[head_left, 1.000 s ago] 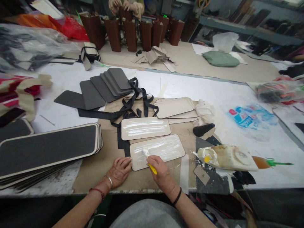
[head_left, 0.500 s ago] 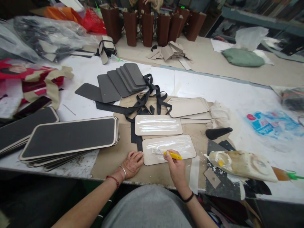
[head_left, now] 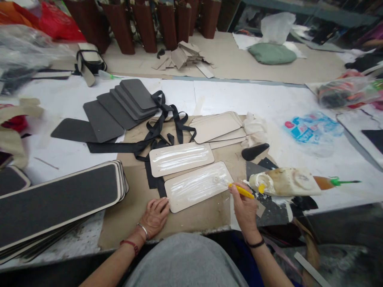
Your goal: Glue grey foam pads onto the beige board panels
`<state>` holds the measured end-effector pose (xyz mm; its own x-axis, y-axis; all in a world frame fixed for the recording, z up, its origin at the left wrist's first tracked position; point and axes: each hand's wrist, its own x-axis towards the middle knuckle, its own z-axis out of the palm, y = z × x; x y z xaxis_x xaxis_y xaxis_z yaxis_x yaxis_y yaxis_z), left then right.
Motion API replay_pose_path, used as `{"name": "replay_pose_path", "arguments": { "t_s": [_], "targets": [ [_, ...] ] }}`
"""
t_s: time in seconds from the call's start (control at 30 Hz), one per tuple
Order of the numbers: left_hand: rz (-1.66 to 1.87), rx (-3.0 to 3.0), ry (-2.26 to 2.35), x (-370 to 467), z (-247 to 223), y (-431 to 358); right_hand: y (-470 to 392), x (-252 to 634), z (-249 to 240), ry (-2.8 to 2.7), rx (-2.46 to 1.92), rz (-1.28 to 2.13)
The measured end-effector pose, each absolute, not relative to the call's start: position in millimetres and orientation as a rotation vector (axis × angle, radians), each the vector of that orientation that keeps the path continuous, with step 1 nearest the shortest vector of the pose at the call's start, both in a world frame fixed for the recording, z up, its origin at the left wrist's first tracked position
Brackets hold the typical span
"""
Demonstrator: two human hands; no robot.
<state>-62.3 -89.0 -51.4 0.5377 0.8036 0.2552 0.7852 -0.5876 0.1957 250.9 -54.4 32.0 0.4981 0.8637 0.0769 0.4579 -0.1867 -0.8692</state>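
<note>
My right hand (head_left: 245,207) is closed around the yellow handle of a glue brush (head_left: 241,190). The brush's white, smeared head rests on the right part of a beige rounded panel (head_left: 191,195), which carries streaks of wet white glue. At that panel's lower left corner, my left hand (head_left: 154,217) lies flat with fingers stretched out, the tips at the edge. Just behind is a second beige panel (head_left: 181,158), also streaked with white. To the right of my right hand, a glue-crusted plastic bottle (head_left: 287,181) lies on its side.
Dark panels with pale borders (head_left: 72,195) are stacked at left. Grey panels (head_left: 110,115) fan out behind, near tangled black strap (head_left: 163,115). Plain beige panels (head_left: 218,127) lie behind the glued ones. A black, tapered object (head_left: 255,152) sits near the bottle. Brown bags (head_left: 143,28) stand at the back.
The brush has moved rightward across the front panel with my right hand, spreading streaks over it. My left hand stays at the panel's left corner. The whole view has turned to the right.
</note>
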Motion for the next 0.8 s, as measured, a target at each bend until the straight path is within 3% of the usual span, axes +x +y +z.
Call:
{"name": "replay_pose_path", "arguments": {
  "t_s": [0.27,0.57,0.8],
  "targets": [
    [0.523,2.796,1.346,-60,-40,-83,-84,172,17,-1.250,-1.590,1.078],
    [0.563,2.737,1.334,-60,-31,-83,-58,256,37,-1.408,-1.770,0.286],
    [0.870,2.133,1.544,3,5,-21,-27,244,50,-1.330,-1.723,0.374]
  ]
}}
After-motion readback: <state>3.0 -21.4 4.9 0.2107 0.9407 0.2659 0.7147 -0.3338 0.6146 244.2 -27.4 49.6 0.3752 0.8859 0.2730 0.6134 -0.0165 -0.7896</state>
